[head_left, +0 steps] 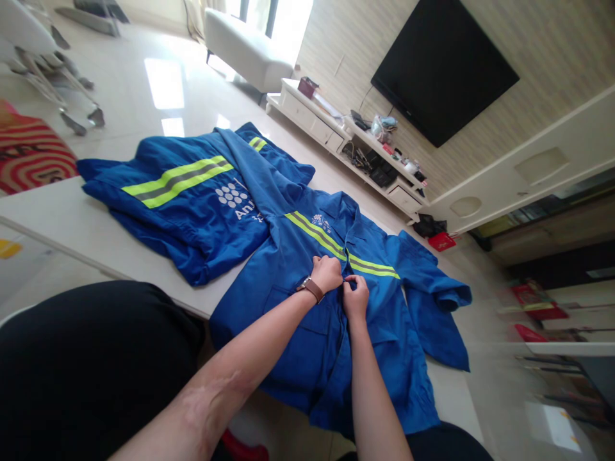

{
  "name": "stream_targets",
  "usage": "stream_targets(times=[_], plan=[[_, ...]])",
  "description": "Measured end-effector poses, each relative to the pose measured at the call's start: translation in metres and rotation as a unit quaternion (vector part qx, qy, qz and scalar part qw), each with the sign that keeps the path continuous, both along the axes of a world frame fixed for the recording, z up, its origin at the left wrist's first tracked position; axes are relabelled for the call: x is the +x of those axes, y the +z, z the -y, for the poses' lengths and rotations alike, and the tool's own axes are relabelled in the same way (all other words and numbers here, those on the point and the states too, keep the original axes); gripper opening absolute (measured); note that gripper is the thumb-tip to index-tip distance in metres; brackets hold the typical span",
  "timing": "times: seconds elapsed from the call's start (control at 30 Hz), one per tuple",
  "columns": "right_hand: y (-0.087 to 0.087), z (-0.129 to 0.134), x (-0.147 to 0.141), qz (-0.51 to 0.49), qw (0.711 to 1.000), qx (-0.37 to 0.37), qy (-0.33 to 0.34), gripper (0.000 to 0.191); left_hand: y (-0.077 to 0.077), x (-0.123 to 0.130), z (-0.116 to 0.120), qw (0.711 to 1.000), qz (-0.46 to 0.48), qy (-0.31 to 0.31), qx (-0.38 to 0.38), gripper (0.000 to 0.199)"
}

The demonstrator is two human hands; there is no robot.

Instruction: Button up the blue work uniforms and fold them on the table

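A blue work jacket [298, 256] with a yellow and grey stripe across the chest lies front up, its collar pointing away from me. My left hand [327, 274], with a brown-strapped watch [311, 288] on the wrist, pinches the jacket's front edge just below the stripe. Right beside it, my right hand [355, 296] grips the other side of the front opening between thumb and fingers. Whatever small part sits between the fingertips is hidden. Another blue garment [192, 224], with a matching stripe and white lettering, lies bunched to the left.
The garments lie on a white table [43, 208], partly hanging over its near edge. A red striped bag [33, 153] stands at the left. Beyond are a white bench [245, 48], a cluttered TV cabinet [312, 118] and a wall-mounted television [442, 64].
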State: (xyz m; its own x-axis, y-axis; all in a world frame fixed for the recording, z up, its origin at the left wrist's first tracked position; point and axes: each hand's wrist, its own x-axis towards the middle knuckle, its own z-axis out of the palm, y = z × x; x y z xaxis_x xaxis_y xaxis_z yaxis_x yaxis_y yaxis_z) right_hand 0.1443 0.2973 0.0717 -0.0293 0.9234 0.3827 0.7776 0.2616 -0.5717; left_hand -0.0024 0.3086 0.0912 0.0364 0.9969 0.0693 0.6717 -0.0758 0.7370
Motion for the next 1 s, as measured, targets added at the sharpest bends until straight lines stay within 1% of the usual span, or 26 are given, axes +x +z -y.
stream_targets(times=[0.23,0.57,0.73,0.77,1.0], plan=[[-0.0036,-0.0034,0.0035,-0.009,1.000,-0.007,-0.006,0.011,-0.0016,-0.0003,-0.0015,1.000,-0.001,-0.006,-0.002,0.012],[-0.0014,-0.0004,0.0040,-0.026,1.000,-0.004,-0.007,0.019,-0.0003,0.0003,0.0026,1.000,0.006,0.008,0.012,0.017],[-0.0021,-0.0010,0.0043,-0.025,1.000,0.000,-0.012,0.024,-0.0034,0.0006,0.0036,0.999,0.027,0.017,0.027,0.011],[-0.0024,-0.0012,0.0045,-0.024,1.000,0.001,-0.011,0.024,-0.0040,0.0004,0.0038,0.999,0.033,0.017,0.031,0.012],[-0.0020,-0.0007,0.0033,0.001,1.000,0.013,-0.003,0.023,-0.0022,-0.0022,0.0060,0.997,0.065,-0.007,0.049,0.019]])
